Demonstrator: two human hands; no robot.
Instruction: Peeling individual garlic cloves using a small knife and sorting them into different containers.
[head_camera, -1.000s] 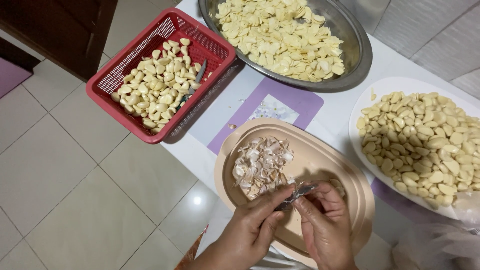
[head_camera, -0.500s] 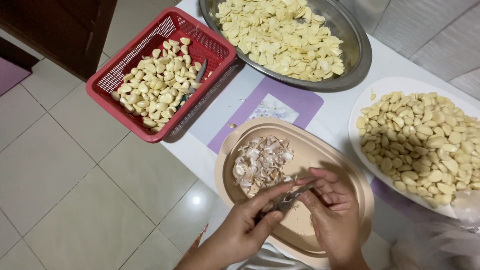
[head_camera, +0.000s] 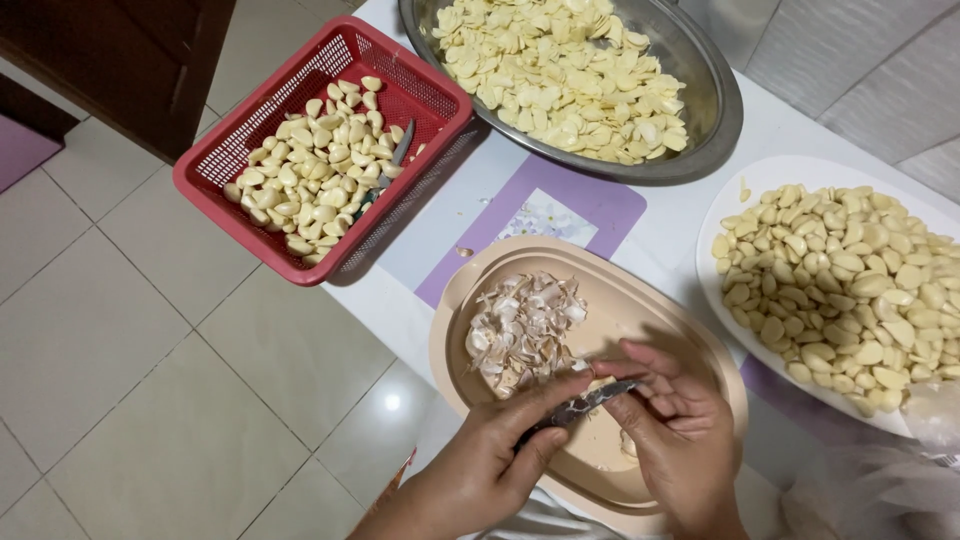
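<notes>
The left hand (head_camera: 490, 465) is gripping a small knife (head_camera: 585, 402); the right hand (head_camera: 675, 440) fingers are pinching a garlic clove (head_camera: 600, 383) over the beige tray (head_camera: 690, 340).

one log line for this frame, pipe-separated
left hand: holds small knife | right hand: on garlic clove, mostly hidden | over beige tray | peel pile on tray

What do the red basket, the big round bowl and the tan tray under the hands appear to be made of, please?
The red basket looks like moulded plastic: a matte, fine open mesh in one even colour. The round bowl seems to be metal, probably stainless steel, with a grey rim that reflects light. The tan tray looks like smooth plastic with a soft sheen and rounded edges, though melamine cannot be ruled out.
</notes>
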